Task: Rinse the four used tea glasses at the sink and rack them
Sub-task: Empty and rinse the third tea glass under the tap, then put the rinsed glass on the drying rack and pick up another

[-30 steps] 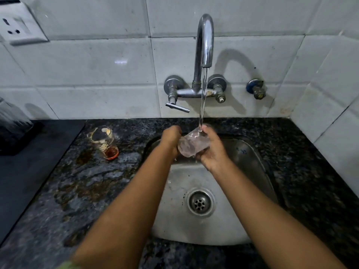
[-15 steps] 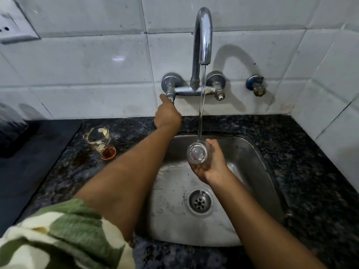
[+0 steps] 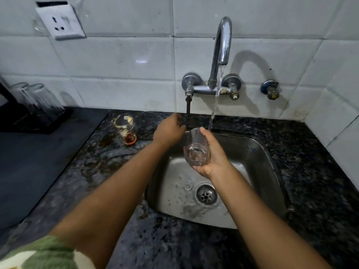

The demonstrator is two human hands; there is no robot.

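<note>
Right hand grip clamped round rinsed tea glass, tilted over sink to drain. Left hand grip pinches tap lever — likely shutting flow. Dirty glass waits on surface.

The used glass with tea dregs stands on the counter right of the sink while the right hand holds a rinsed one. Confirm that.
Wrong side. The head view shows the used glass left of the sink; the right hand does hold a rinsed glass.

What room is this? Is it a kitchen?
Most likely a home kitchen. A steel sink sits in a dark stone counter, a tap runs from the tiled wall, and a used tea glass waits beside the sink.
</note>
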